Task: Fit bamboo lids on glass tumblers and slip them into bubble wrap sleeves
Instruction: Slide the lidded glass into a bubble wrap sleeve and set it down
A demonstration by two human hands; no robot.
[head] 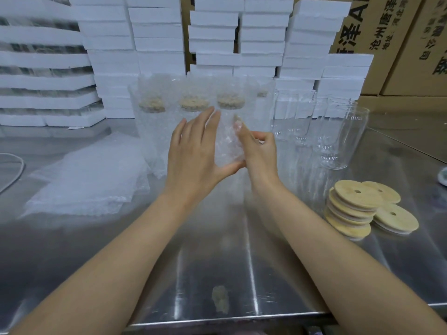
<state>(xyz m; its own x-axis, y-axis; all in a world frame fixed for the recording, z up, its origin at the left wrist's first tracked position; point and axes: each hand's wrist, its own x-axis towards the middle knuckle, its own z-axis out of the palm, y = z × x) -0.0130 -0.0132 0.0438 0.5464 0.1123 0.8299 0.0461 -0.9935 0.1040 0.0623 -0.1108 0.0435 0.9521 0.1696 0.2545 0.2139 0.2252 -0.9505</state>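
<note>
1. At the far left of the worktop [217,262] lies a flat pile of bubble sleeves [84,180]. They look soft and feather-light and would likely slide on steel, so they are best pinched at an open mouth.
2. Behind the pile and just to its right stands a row of wrapped tumblers [191,105], their tops showing tan through the wrap.
3. Left hand [193,146]: the fingers are straight and together, laid flat against the left side of the sleeved tumbler [227,143], with the thumb reaching under its lower end.
4. That sleeved tumbler is held between both hands above the worktop's middle, in front of the row, and its lid [238,120] shows tan at the top. The glass inside makes it fragile and fairly heavy. The wrap probably slips over the glass, so support from below seems wiser than a squeeze at the sides.
5. Right hand [258,151]: the fingers are curled, gripping the sleeved tumbler's right side.
6. Further right stand bare tumblers [338,134], clear, hard and easily chipped. I judge they are best taken round the body.
7. Nearer, at the right, lie bamboo lids [358,206], some of them stacked. They look stiff and light, and those lying face up show a hole.
8. The worktop is polished steel, smooth and reflective. Behind it rise stacks of white foam boxes [157,32], with cartons [399,44] at the right.
</note>
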